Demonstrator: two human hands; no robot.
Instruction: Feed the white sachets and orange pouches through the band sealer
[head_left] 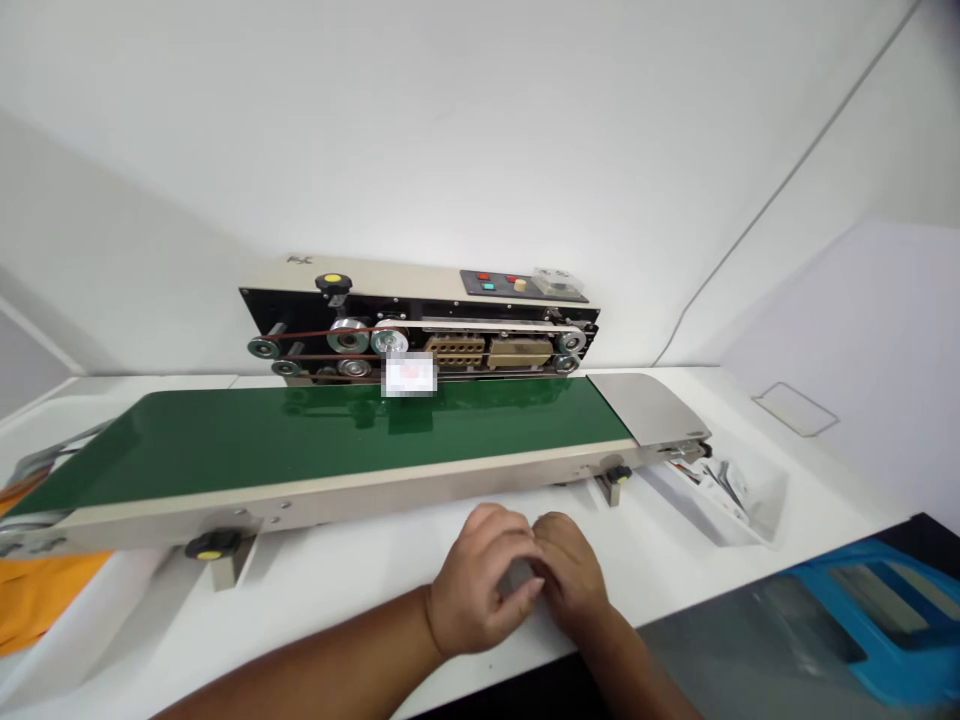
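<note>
My left hand [487, 580] and my right hand [571, 572] meet over the white table in front of the machine, fingers curled and touching. A greyish patch shows inside the curl of my left hand; whether it is a held thing or shadow I cannot tell. The palm side of my right hand is hidden. Beyond them stands a band sealing machine [450, 345] with pulleys, belts and a control panel. Its green conveyor belt [247, 430] runs across the view. A small white packet [409, 375], blurred out, sits at the sealing band above the belt.
A white bin with orange material [49, 600] is under the belt's left end. At the right end, a white tray [765, 500] contains loose pieces. A wire frame [795, 408] lies at the back right. Below the table edge is a blue-lidded container [885, 620]. Black knobs [214, 545] protrude forward.
</note>
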